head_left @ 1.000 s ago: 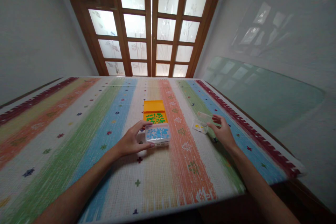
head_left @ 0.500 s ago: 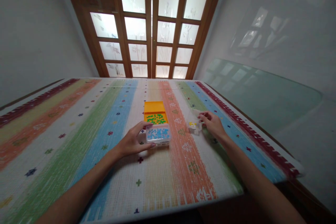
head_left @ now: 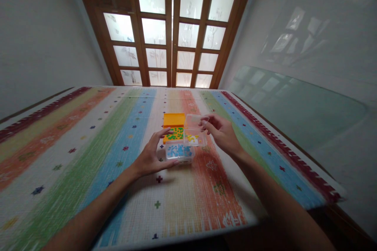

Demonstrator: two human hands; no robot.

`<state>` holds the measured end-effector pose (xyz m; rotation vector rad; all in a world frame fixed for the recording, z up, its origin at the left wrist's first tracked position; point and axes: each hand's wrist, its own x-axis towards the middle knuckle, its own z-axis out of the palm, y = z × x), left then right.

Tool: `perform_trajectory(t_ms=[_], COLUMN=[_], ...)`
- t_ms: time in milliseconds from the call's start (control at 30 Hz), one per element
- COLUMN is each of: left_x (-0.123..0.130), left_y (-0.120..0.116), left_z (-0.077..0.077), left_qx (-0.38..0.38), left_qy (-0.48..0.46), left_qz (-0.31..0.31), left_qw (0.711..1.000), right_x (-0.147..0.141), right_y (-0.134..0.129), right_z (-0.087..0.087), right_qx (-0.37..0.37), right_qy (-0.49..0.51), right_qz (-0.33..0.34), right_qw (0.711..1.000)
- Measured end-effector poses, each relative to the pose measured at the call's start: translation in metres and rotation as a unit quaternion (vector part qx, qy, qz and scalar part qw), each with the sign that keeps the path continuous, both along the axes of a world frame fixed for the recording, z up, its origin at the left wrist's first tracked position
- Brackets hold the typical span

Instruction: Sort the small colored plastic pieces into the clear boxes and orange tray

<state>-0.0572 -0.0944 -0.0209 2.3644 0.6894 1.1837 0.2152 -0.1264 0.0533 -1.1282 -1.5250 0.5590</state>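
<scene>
A clear box of blue pieces (head_left: 179, 151) sits near the middle of the table, with my left hand (head_left: 151, 155) around its left side, thumb at the front edge and fingers at the back. Behind it lies an open orange box (head_left: 174, 119) with green pieces (head_left: 176, 134) in its tray. My right hand (head_left: 219, 129) pinches the raised lid of a small clear box (head_left: 198, 122). Yellow pieces (head_left: 193, 139) lie in that box, which is beside the green pieces and overlaps the orange box's right edge in view.
A striped cloth (head_left: 129, 200) covers the table. Wooden doors with frosted panes (head_left: 185, 33) stand beyond the far edge. A pale glass panel (head_left: 294, 94) is along the right wall.
My right hand has moved left with the clear box of yellow pieces, bringing it up against the other two boxes. My left hand stays at the box of blue pieces.
</scene>
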Motion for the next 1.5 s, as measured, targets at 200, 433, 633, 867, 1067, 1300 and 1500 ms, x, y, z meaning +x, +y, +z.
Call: perform_trajectory(t_ms=[200, 433, 633, 867, 1067, 1300, 1500], left_x=[0.007, 0.008, 0.008, 0.008, 0.008, 0.008, 0.009], left_y=[-0.011, -0.016, -0.017, -0.016, -0.015, -0.016, -0.015], left_z=[0.008, 0.012, 0.016, 0.013, 0.012, 0.011, 0.014], left_qx=[0.024, 0.017, -0.017, -0.010, -0.021, -0.025, -0.009], left_qy=[-0.016, -0.041, -0.091, -0.093, -0.083, -0.084, -0.065], left_qz=[0.002, 0.011, 0.015, 0.019, 0.028, 0.019, 0.020], left_qw=[1.000, 0.999, 0.996, 0.995, 0.996, 0.996, 0.998], right_x=[-0.026, -0.034, -0.030, -0.029, -0.026, -0.024, -0.023], right_y=[-0.010, -0.015, -0.017, -0.013, -0.010, -0.008, -0.010], right_z=[0.001, 0.000, -0.007, -0.024, -0.032, -0.040, -0.037], right_qx=[0.008, 0.078, 0.163, 0.219, 0.229, 0.232, 0.228], right_qy=[-0.053, -0.124, -0.177, -0.214, -0.205, -0.200, -0.189], right_qz=[0.044, 0.048, 0.173, 0.205, 0.202, 0.187, 0.190], right_qw=[0.998, 0.988, 0.955, 0.930, 0.930, 0.933, 0.936])
